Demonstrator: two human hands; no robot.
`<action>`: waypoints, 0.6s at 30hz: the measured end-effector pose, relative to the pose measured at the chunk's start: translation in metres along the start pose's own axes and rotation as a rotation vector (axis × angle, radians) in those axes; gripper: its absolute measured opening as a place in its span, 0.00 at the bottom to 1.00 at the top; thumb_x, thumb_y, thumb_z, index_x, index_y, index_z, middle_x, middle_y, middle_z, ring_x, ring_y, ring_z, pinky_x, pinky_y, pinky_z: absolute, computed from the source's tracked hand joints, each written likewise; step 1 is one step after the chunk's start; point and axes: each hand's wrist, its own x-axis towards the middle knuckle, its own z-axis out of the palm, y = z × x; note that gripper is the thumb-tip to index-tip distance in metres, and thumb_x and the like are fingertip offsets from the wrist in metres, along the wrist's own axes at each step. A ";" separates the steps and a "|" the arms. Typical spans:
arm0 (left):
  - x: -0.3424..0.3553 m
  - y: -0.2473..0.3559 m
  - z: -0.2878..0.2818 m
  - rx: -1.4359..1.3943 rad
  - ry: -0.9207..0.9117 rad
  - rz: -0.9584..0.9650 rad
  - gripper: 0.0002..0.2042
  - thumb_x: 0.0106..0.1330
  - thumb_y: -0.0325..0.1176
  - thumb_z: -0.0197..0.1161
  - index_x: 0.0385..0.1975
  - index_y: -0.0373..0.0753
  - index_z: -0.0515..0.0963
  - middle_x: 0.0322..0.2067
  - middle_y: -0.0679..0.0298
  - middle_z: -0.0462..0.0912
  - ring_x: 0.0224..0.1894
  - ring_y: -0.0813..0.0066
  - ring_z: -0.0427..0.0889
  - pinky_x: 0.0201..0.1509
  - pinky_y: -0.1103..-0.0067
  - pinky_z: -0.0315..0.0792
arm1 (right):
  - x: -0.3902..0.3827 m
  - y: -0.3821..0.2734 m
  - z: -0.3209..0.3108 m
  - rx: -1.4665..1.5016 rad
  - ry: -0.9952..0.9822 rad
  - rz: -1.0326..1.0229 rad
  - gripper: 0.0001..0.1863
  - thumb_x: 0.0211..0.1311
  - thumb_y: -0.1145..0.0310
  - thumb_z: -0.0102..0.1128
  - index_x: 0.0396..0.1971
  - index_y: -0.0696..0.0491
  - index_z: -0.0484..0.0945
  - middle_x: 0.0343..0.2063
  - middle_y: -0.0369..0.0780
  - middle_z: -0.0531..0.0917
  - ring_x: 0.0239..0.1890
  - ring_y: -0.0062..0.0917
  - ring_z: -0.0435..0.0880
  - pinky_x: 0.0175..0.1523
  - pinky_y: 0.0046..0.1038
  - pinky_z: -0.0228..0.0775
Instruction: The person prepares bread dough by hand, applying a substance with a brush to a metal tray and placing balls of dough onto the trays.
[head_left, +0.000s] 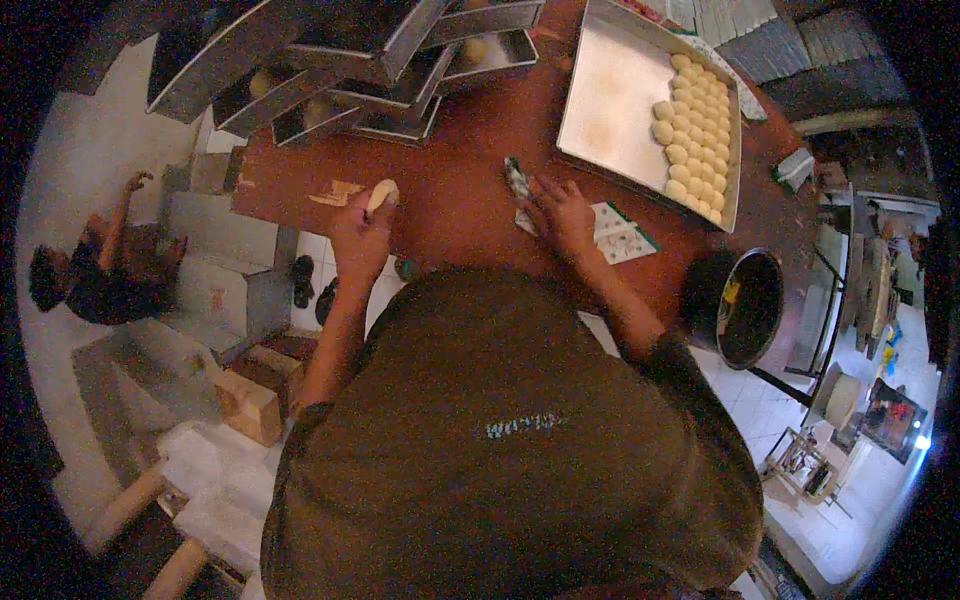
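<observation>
At the table's near left edge, my left hand (361,232) is closed around a small pale piece of dough (382,195), which pokes out above the thumb. To its right, my right hand (563,216) lies low over the tabletop with its fingers spread. Under and beside those fingers is a white cloth (622,238) with a green border and small dark figures; a bunched part shows past the fingertips. Beyond my right hand, a shallow metal tray (610,95) holds rows of round dough balls (700,135) along its right side.
Metal pans (400,95) stand stacked crosswise at the far left of the brown table (460,215), some with dough inside. A deep dark pot (752,308) stands at the right. Another person (110,260) is at the left, near grey boxes (215,295).
</observation>
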 end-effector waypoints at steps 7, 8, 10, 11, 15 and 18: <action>-0.020 -0.110 0.063 0.186 -0.118 0.416 0.17 0.65 0.29 0.60 0.53 0.35 0.81 0.53 0.47 0.82 0.55 0.52 0.82 0.56 0.68 0.78 | 0.035 -0.028 -0.013 -0.123 -0.133 0.120 0.20 0.61 0.61 0.65 0.53 0.49 0.82 0.47 0.46 0.84 0.52 0.42 0.80 0.55 0.41 0.75; -0.018 -0.095 0.053 0.374 -0.149 0.567 0.17 0.67 0.31 0.60 0.54 0.35 0.80 0.55 0.47 0.81 0.57 0.52 0.82 0.56 0.69 0.77 | 0.027 -0.035 -0.005 -0.133 -0.089 0.154 0.20 0.61 0.62 0.65 0.52 0.50 0.82 0.47 0.47 0.84 0.52 0.42 0.80 0.55 0.41 0.75; -0.001 -0.087 0.052 0.211 -0.362 0.168 0.20 0.71 0.39 0.58 0.58 0.35 0.76 0.57 0.48 0.80 0.57 0.52 0.81 0.58 0.69 0.76 | 0.029 -0.034 -0.001 -0.051 -0.041 0.226 0.19 0.61 0.63 0.65 0.51 0.52 0.82 0.44 0.48 0.84 0.51 0.43 0.81 0.54 0.41 0.75; 0.008 -0.084 0.049 0.127 -0.461 -0.036 0.22 0.74 0.43 0.57 0.60 0.35 0.75 0.57 0.49 0.80 0.57 0.52 0.80 0.59 0.69 0.75 | 0.030 -0.032 -0.004 0.047 -0.046 0.285 0.18 0.61 0.64 0.65 0.50 0.53 0.82 0.43 0.49 0.83 0.50 0.44 0.81 0.53 0.41 0.75; 0.023 -0.058 0.065 -0.634 -0.354 -0.500 0.28 0.75 0.53 0.55 0.62 0.35 0.69 0.56 0.56 0.78 0.58 0.61 0.77 0.63 0.66 0.71 | 0.042 -0.036 -0.038 0.640 0.163 0.087 0.13 0.62 0.69 0.64 0.45 0.56 0.81 0.39 0.50 0.82 0.43 0.36 0.83 0.49 0.36 0.74; 0.018 -0.040 0.081 -1.099 -0.359 -0.608 0.27 0.75 0.53 0.55 0.61 0.35 0.69 0.55 0.58 0.78 0.59 0.64 0.76 0.65 0.64 0.70 | 0.037 -0.062 -0.074 0.849 0.026 0.233 0.10 0.65 0.71 0.62 0.43 0.57 0.79 0.36 0.43 0.82 0.41 0.23 0.80 0.45 0.30 0.72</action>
